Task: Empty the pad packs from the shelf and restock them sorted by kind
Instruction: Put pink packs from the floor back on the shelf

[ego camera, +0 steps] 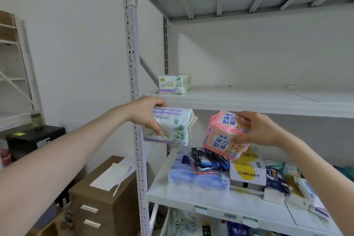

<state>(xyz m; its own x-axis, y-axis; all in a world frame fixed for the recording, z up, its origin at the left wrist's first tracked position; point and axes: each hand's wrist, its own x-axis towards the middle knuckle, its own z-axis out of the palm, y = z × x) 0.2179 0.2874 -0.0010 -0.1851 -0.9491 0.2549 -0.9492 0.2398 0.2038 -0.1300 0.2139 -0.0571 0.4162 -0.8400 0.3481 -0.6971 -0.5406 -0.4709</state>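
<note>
My left hand (pixel 147 113) grips a white pad pack with green leaves and a purple band (pixel 173 126), held in the air just below the front edge of the middle shelf (pixel 249 99). My right hand (pixel 256 130) grips a pink pad pack with blue lettering (pixel 222 136) over the lower shelf. A row of matching white leaf packs (pixel 173 84) stands at the back left corner of the middle shelf. The rest of that shelf is bare.
The lower shelf (pixel 191 195) holds a blue-white pack (pixel 193 174), dark blue packs (pixel 208 161), a white-yellow box (pixel 247 170) and several small packages. The perforated shelf post (pixel 134 63) stands by my left hand. A brown drawer cabinet (pixel 107 197) is at lower left.
</note>
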